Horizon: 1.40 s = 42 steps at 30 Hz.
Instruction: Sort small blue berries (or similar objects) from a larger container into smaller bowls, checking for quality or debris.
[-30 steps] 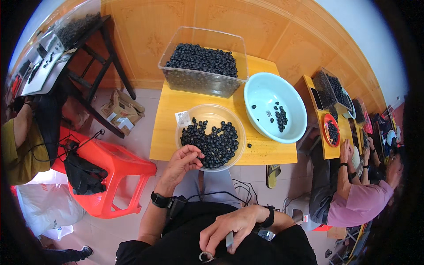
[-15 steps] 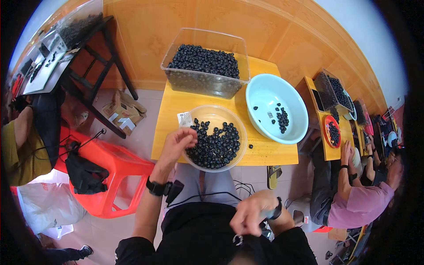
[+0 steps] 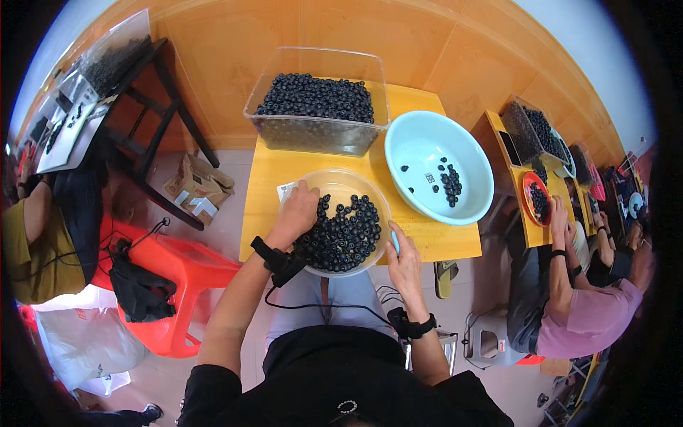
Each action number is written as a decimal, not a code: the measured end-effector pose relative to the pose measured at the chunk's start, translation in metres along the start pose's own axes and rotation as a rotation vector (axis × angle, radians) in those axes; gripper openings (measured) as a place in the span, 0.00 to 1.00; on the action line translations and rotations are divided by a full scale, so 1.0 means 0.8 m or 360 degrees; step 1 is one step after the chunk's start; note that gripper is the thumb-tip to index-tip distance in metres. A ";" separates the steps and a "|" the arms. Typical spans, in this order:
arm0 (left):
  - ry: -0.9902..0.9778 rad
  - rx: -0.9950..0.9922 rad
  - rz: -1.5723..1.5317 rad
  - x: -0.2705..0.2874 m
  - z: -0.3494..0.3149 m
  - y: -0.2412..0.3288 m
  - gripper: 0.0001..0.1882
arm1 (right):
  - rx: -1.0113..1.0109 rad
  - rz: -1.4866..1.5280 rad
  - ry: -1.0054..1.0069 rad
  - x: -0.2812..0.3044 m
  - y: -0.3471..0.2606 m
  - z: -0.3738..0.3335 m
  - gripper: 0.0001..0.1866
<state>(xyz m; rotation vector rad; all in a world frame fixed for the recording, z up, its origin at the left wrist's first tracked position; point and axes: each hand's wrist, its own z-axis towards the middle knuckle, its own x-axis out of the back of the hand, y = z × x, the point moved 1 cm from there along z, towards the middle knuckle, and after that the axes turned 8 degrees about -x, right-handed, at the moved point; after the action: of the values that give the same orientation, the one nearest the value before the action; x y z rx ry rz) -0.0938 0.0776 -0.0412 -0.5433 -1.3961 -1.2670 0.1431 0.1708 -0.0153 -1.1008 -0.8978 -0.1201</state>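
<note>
Stool, red plastic, stands at the left with a black bag on it; behind it is a black table frame, with a cardboard box on the floor near the legs. To the right, a yellow table supports three containers. Clear rectangular bin, at the rear, holds a mass of small round black pieces. Left hand is positioned at the left rim of the clear round bowl, fingers bent downward; whether they grasp the rim cannot be told. The bowl sits at the front edge of the table and contains a loose layer of black beads, with a bare area toward the rear. Right hand is located just beside the right rim of the bowl, thumb and fingers closed on a slim light-blue object; contact with the rim cannot be told. Light-blue basin, right of the bowl, contains a small cluster and several scattered dark pieces. At far right, a seated person in a pink shirt faces a second yellow table bearing a red bowl.
</note>
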 end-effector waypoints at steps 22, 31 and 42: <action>-0.0150 0.0433 -0.2558 0.063 -0.065 0.077 0.13 | -0.0076 0.0194 0.0006 -0.015 -0.007 0.003 0.19; 0.0072 0.0414 -0.3092 0.046 -0.091 0.082 0.15 | -0.0083 0.0103 -0.0109 0.018 -0.031 -0.010 0.15; 0.0157 0.0426 -0.3289 0.051 -0.102 0.086 0.14 | 0.0216 0.0057 -0.0062 0.024 -0.077 -0.020 0.12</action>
<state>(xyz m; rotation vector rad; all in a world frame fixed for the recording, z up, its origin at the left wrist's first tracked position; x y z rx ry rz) -0.0116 0.0137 0.0057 1.6249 -1.8233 -2.3674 0.1340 0.1339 0.0398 -0.9952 -0.9073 -0.0078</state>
